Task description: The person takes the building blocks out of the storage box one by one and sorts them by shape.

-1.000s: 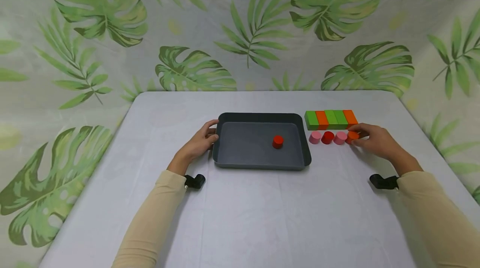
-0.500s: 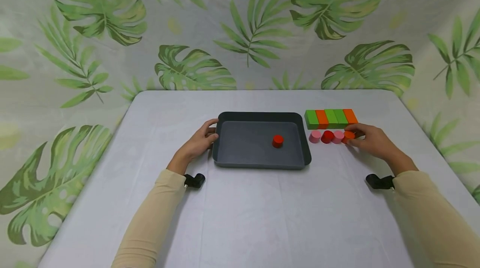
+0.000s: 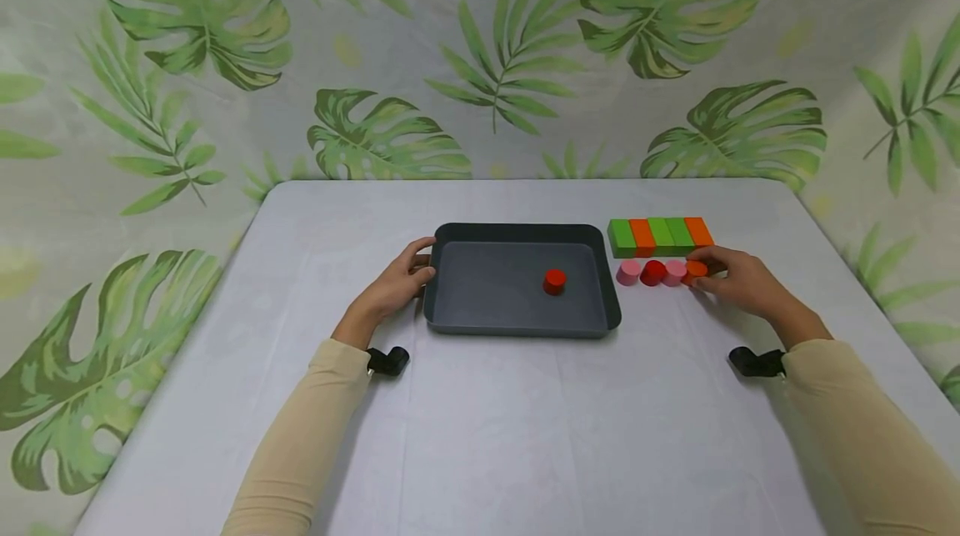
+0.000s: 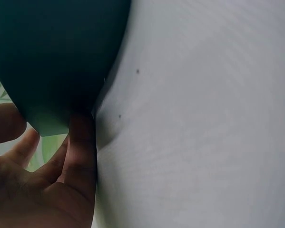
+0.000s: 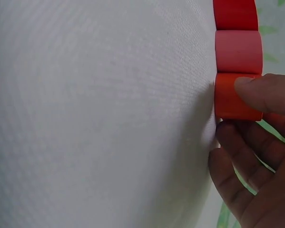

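In the head view, my left hand (image 3: 396,286) grips the left side of a dark grey tray (image 3: 521,329). The left wrist view shows my thumb and fingers about the outer wall of the tray (image 4: 56,57). Inside the tray stands a red cylinder block (image 3: 554,282). My right hand (image 3: 746,282) pinches an orange cylinder block (image 5: 228,97), thumb on its side and fingers behind it. This block touches a pink cylinder block (image 5: 238,51) at the right end of a row. Beyond it come a red cylinder block (image 3: 653,273) and another pink cylinder block (image 3: 628,273).
Behind the cylinder row, green and orange rectangular blocks (image 3: 658,236) stand side by side, right of the tray. Everything is on a white-covered table (image 3: 495,419). A leaf-patterned cloth (image 3: 525,61) hangs beyond the far edge.
My right hand has slid the orange cylinder block left against the pink one, which has shifted left towards the red one. My left hand and the tray have stayed put.
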`<act>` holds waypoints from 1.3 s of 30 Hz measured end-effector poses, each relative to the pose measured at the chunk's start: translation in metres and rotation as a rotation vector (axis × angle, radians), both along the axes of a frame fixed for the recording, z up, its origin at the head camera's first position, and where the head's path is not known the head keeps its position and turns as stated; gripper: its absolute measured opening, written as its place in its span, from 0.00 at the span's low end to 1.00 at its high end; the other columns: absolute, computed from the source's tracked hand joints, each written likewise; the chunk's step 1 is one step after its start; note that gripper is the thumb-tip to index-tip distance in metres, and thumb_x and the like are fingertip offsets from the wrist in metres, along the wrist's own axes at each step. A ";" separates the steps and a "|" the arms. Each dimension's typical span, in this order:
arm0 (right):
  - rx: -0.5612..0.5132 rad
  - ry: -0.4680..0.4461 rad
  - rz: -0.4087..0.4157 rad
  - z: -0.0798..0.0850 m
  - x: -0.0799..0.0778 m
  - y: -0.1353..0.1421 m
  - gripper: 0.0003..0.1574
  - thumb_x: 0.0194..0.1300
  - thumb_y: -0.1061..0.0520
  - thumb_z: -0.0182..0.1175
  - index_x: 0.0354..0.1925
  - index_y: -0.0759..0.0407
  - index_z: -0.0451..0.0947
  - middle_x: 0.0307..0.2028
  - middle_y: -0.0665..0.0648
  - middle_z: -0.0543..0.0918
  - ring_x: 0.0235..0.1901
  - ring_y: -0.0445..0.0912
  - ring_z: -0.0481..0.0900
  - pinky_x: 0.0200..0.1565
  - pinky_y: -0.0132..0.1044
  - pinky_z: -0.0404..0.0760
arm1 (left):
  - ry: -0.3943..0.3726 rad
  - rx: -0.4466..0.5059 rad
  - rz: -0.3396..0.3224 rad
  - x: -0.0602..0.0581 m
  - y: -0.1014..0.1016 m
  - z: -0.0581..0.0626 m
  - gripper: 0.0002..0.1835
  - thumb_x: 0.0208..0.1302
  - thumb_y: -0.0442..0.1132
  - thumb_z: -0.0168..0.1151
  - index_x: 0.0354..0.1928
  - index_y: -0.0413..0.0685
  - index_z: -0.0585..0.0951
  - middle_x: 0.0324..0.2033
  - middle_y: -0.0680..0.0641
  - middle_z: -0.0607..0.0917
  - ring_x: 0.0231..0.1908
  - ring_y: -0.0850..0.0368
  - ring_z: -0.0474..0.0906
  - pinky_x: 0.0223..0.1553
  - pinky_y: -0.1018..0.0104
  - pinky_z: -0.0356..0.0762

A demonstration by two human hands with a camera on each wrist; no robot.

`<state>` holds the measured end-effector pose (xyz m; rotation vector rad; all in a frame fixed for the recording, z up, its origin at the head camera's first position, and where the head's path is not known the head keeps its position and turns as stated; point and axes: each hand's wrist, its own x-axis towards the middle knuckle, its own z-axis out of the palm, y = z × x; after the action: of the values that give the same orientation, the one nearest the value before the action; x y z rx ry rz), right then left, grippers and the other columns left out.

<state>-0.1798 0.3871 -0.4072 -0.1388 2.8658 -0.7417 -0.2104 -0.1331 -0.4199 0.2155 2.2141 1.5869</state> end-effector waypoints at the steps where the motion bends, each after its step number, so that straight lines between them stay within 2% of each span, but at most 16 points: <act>1: 0.000 -0.002 0.000 0.000 0.000 0.000 0.29 0.69 0.54 0.60 0.63 0.66 0.69 0.55 0.74 0.76 0.56 0.67 0.73 0.57 0.63 0.75 | 0.000 0.004 -0.001 0.000 0.000 0.000 0.32 0.78 0.36 0.44 0.78 0.60 0.50 0.75 0.37 0.58 0.72 0.40 0.62 0.67 0.43 0.68; 11: -0.003 0.008 0.007 0.000 0.001 0.000 0.28 0.69 0.56 0.60 0.63 0.66 0.68 0.55 0.74 0.76 0.56 0.68 0.72 0.59 0.65 0.72 | 0.013 0.002 -0.011 0.000 -0.001 0.000 0.32 0.77 0.35 0.43 0.79 0.58 0.49 0.75 0.36 0.58 0.73 0.40 0.62 0.66 0.43 0.69; 17: 0.001 0.015 0.025 0.004 0.003 0.002 0.33 0.70 0.53 0.59 0.66 0.68 0.65 0.57 0.75 0.76 0.57 0.68 0.74 0.59 0.65 0.72 | 0.019 -0.006 -0.011 0.000 -0.001 0.002 0.32 0.78 0.36 0.44 0.78 0.59 0.50 0.75 0.36 0.59 0.72 0.40 0.62 0.66 0.43 0.69; 20: 0.002 0.062 0.035 0.010 0.007 0.001 0.30 0.71 0.53 0.57 0.65 0.67 0.67 0.58 0.74 0.76 0.55 0.67 0.76 0.57 0.64 0.75 | 0.012 0.002 -0.013 -0.001 0.000 0.000 0.32 0.77 0.36 0.44 0.78 0.58 0.50 0.75 0.36 0.59 0.72 0.40 0.62 0.66 0.43 0.68; 22: -0.005 0.142 0.025 0.017 0.010 0.000 0.26 0.71 0.55 0.57 0.62 0.67 0.71 0.56 0.72 0.79 0.51 0.65 0.79 0.51 0.49 0.82 | 0.008 0.006 -0.016 0.000 -0.001 0.000 0.32 0.78 0.36 0.44 0.78 0.58 0.49 0.75 0.36 0.58 0.72 0.40 0.62 0.66 0.43 0.68; 23: -0.013 0.192 0.017 0.021 0.011 -0.002 0.24 0.70 0.57 0.57 0.60 0.67 0.72 0.54 0.71 0.80 0.49 0.57 0.82 0.48 0.40 0.83 | 0.009 0.007 -0.016 0.000 -0.001 0.001 0.32 0.77 0.36 0.44 0.78 0.58 0.49 0.75 0.36 0.59 0.72 0.40 0.62 0.66 0.43 0.68; 24: -0.028 0.243 0.006 0.025 0.013 -0.004 0.22 0.69 0.58 0.58 0.58 0.67 0.74 0.51 0.71 0.81 0.46 0.48 0.83 0.45 0.31 0.81 | 0.011 0.008 -0.014 0.000 -0.001 0.001 0.32 0.77 0.36 0.44 0.78 0.58 0.49 0.75 0.36 0.59 0.72 0.40 0.62 0.66 0.43 0.68; 26: -0.058 0.321 -0.017 0.032 0.014 -0.010 0.20 0.68 0.60 0.60 0.55 0.68 0.76 0.48 0.70 0.83 0.41 0.31 0.78 0.40 0.16 0.73 | 0.016 0.006 -0.018 0.000 -0.001 0.002 0.32 0.77 0.36 0.44 0.79 0.57 0.49 0.75 0.36 0.59 0.72 0.40 0.62 0.66 0.43 0.69; 27: -0.070 0.351 -0.020 0.036 0.015 -0.013 0.19 0.67 0.60 0.61 0.54 0.68 0.76 0.47 0.69 0.83 0.39 0.25 0.74 0.36 0.11 0.67 | 0.017 0.002 -0.018 0.000 -0.002 0.003 0.32 0.77 0.36 0.44 0.79 0.58 0.49 0.75 0.36 0.59 0.72 0.40 0.62 0.65 0.43 0.69; 29: -0.094 0.364 -0.017 0.043 0.015 -0.023 0.20 0.67 0.60 0.62 0.55 0.67 0.77 0.48 0.69 0.83 0.37 0.21 0.69 0.38 0.08 0.64 | 0.017 0.005 -0.018 0.000 -0.002 0.003 0.32 0.77 0.36 0.44 0.79 0.57 0.49 0.75 0.36 0.59 0.72 0.40 0.62 0.66 0.43 0.69; 32: -0.100 0.344 0.016 0.052 0.014 -0.038 0.21 0.68 0.61 0.61 0.57 0.66 0.76 0.51 0.67 0.83 0.44 0.38 0.77 0.39 0.07 0.63 | 0.006 0.014 -0.016 0.001 -0.001 0.002 0.32 0.77 0.35 0.43 0.79 0.56 0.49 0.75 0.36 0.59 0.72 0.39 0.62 0.66 0.43 0.68; 35: -0.108 0.331 0.080 0.060 0.011 -0.053 0.21 0.68 0.61 0.60 0.58 0.65 0.76 0.52 0.66 0.82 0.48 0.55 0.78 0.41 0.09 0.66 | -0.002 0.018 -0.013 0.001 0.000 0.001 0.32 0.77 0.35 0.43 0.79 0.56 0.49 0.74 0.36 0.58 0.72 0.39 0.62 0.67 0.42 0.68; 39: -0.104 0.357 0.180 0.066 0.007 -0.073 0.19 0.67 0.62 0.61 0.55 0.63 0.78 0.50 0.64 0.83 0.47 0.54 0.79 0.43 0.22 0.76 | -0.001 0.017 -0.010 0.001 0.000 0.002 0.32 0.77 0.35 0.44 0.79 0.57 0.49 0.74 0.36 0.59 0.72 0.39 0.63 0.66 0.43 0.69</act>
<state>-0.1727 0.3146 -0.3407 -0.5917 3.0836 -0.9087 -0.2089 -0.1333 -0.4179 0.2303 2.1962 1.6015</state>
